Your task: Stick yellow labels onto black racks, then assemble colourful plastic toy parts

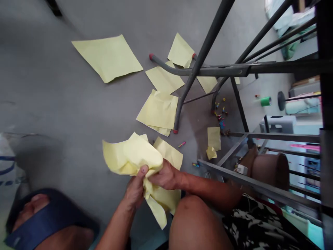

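Both hands grip one crumpled sheet of pale yellow paper (132,152), bunched in the middle and flaring out to the upper left. My left hand (135,189) is closed on its lower side, thumb pressed on top. Fingers wrapped, my right hand (166,175) squeezes the bunched part from the right. More yellow paper (166,198) hangs below the hands; whether it belongs to the same sheet I cannot tell. Behind my right hand shows another yellow sheet (170,151). A small stack of creased yellow sheets (160,111) lies on the floor beyond the hands.
On the grey floor (78,114) lie a large yellow sheet (108,59) and several smaller ones. A dark metal chair frame (187,92) with red foot caps stands over some. Right are small colourful pieces (221,116), a green roll (265,101) and a metal rack (260,182). A blue slipper (49,222) is lower left.
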A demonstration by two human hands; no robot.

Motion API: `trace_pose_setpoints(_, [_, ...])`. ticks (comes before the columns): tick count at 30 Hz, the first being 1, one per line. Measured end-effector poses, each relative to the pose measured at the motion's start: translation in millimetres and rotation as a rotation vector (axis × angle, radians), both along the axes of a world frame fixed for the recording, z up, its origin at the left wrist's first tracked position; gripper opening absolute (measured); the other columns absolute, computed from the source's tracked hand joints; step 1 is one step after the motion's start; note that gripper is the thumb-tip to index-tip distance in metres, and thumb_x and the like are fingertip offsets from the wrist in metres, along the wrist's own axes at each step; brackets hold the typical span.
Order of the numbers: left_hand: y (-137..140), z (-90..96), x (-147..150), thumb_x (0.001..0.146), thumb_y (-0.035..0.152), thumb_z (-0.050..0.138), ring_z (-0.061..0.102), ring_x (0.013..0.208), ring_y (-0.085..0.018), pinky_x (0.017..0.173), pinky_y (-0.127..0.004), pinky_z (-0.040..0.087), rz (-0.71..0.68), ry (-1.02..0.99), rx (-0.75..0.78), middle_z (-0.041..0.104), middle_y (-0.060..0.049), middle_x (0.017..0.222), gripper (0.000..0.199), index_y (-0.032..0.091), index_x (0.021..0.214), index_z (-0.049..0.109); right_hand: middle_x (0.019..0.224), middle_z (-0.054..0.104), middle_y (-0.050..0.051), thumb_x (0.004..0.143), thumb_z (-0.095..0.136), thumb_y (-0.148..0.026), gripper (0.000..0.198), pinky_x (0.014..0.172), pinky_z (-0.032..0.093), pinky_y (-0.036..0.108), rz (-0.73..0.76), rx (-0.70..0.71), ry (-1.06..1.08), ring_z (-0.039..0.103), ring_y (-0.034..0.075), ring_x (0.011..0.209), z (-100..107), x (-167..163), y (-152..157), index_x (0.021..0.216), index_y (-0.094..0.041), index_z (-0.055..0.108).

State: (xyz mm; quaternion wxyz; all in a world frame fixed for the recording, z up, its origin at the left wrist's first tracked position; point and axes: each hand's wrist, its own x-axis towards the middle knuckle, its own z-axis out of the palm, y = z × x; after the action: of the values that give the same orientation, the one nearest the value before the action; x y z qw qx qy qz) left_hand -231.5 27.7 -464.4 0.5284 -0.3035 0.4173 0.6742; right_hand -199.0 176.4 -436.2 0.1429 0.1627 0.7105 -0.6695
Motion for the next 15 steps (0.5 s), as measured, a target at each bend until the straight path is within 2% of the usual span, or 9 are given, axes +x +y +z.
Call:
trace_pose_setpoints(3, [9.9, 4.1, -6.4, 0.068, 0.046, 0.089, 0.081, 0.101, -0.032, 0.083, -0.035, 0.068, 0.146, -0.052, -0.054, 0.083, -0.009, 0.098, 0.054, 0.016, 0.110, 0.073, 0.131, 0.074, 0.002, 0.079, 0.073, -0.026, 0.055, 0.117, 0.052, 0.044, -0.007, -0.040, -0.049, 0.067, 0.028, 0.129, -1.0, -3.7, -3.1, 0.134, -0.028, 0.067])
trace_pose_setpoints(5, [19.2, 2.1, -10.1, 0.070, 0.036, 0.085, 0.081, 0.099, -0.028, 0.085, -0.032, 0.067, 0.198, -0.018, -0.080, 0.083, -0.008, 0.100, 0.046, 0.016, 0.109, 0.073, 0.127, 0.075, 0.003, 0.081, 0.072, -0.028, 0.048, 0.112, 0.055, 0.045, -0.078, 0.069, -0.126, 0.069, 0.029, 0.124, -0.5, -6.3, -6.6, 0.129, -0.028, 0.066])
trace_pose_setpoints(7, [29.0, -2.1, -12.2, 0.071, 0.034, 0.083, 0.081, 0.100, -0.026, 0.088, -0.031, 0.066, 0.251, 0.028, -0.081, 0.084, -0.007, 0.103, 0.044, 0.016, 0.110, 0.074, 0.119, 0.075, 0.004, 0.085, 0.069, -0.029, 0.033, 0.110, 0.055, 0.046, -0.106, 0.242, -0.167, 0.070, 0.029, 0.117, 1.8, -9.5, -9.5, 0.118, -0.028, 0.067])
trace_pose_setpoints(9, [37.5, -5.5, -13.0, 0.074, 0.035, 0.079, 0.080, 0.104, -0.026, 0.092, -0.031, 0.066, 0.318, 0.058, -0.074, 0.084, -0.007, 0.105, 0.043, 0.016, 0.113, 0.075, 0.116, 0.073, 0.005, 0.088, 0.067, -0.030, 0.026, 0.109, 0.055, 0.047, -0.129, 0.341, -0.135, 0.070, 0.029, 0.113, 3.9, -12.5, -10.9, 0.114, -0.029, 0.066])
trace_pose_setpoints(12, [42.7, -6.3, -12.5, 0.080, 0.037, 0.074, 0.079, 0.109, -0.028, 0.095, -0.033, 0.065, 0.387, 0.011, -0.013, 0.084, -0.008, 0.105, 0.044, 0.016, 0.118, 0.076, 0.124, 0.068, 0.007, 0.091, 0.069, -0.035, 0.036, 0.101, 0.058, 0.043, -0.279, 0.285, -0.084, 0.070, 0.026, 0.108, 2.8, -13.4, -10.6, 0.126, -0.029, 0.061])
trace_pose_setpoints(15, [34.6, -5.9, -8.2, 0.084, 0.033, 0.074, 0.080, 0.106, -0.030, 0.092, -0.037, 0.067, 0.418, -0.168, 0.115, 0.084, -0.010, 0.102, 0.041, 0.015, 0.120, 0.076, 0.110, 0.066, 0.006, 0.093, 0.073, -0.041, 0.039, 0.086, 0.059, 0.036, -0.407, 0.118, -0.037, 0.069, 0.020, 0.092, -2.2, -11.4, -11.7, 0.127, -0.027, 0.058])
